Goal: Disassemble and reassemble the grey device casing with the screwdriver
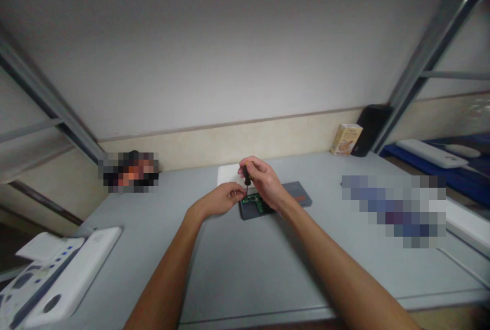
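The right hand (265,177) has its fingers wrapped round the handle of a screwdriver (247,180), which stands nearly upright, blade down at the far left part of a green board (262,203). The board sits in a dark case (250,212) lying on the table (237,269), right in front of the person. The left hand (225,198) is at the case's left end, thumb and fingertips bunched close together beside the blade; can't really tell if they're pinching something tiny or just steadying the edge. Also can't make out whether the blade is seated in a screw, too small from here. For doing this well, upright is the way to go imo: tilt the driver and it'd probably chew up the screw head or skate across the board and scratch it. Press down first, then turn slowly with the fingertips instead of cranking the wrist. Left fingers are best off holding the case rim, a bit clear of the blade in case it slips. A grey slab (300,189) pokes out right of the right hand, which hides whether it joins the case. The white paper (225,174) just behind would make a decent spot for loose screws, since they'd show up on it.
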`<action>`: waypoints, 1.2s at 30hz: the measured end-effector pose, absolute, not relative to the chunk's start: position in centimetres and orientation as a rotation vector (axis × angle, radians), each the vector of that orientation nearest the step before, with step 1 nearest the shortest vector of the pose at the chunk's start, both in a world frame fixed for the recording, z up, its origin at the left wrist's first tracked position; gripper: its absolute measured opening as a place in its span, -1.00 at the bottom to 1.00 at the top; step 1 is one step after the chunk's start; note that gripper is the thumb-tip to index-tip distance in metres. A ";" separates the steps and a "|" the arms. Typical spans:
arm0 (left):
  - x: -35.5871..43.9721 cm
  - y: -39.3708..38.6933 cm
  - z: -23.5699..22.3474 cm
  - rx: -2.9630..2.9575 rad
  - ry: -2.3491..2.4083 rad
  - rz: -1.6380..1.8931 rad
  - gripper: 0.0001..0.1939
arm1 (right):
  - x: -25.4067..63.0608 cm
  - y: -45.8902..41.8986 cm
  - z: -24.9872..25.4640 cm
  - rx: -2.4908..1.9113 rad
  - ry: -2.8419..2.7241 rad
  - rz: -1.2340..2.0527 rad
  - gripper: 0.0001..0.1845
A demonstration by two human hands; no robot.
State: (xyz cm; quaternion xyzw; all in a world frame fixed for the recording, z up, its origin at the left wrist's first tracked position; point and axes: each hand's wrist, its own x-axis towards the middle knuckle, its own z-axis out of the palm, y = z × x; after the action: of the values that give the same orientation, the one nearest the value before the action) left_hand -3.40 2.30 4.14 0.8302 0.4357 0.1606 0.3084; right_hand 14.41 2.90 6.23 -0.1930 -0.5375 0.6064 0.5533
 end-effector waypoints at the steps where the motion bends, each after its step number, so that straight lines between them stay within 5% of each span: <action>1: -3.4 2.3 4.2 2.196 1.150 0.422 -0.75 | 14.4 2.9 6.2 -0.454 -1.267 1.435 -0.69; 22: -3.6 2.7 3.5 2.223 1.155 0.414 -0.75 | 15.3 2.8 6.3 -0.501 -1.165 1.438 -0.50; 36: -3.4 2.5 3.7 2.226 1.153 0.431 -0.74 | 15.3 2.9 6.0 -0.512 -1.206 1.414 -0.63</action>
State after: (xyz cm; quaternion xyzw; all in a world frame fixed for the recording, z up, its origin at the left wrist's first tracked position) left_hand -3.44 2.45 3.73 0.8362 0.4333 0.1621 0.2946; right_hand 15.28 2.89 6.01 -0.2183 -0.5137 0.6025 0.5704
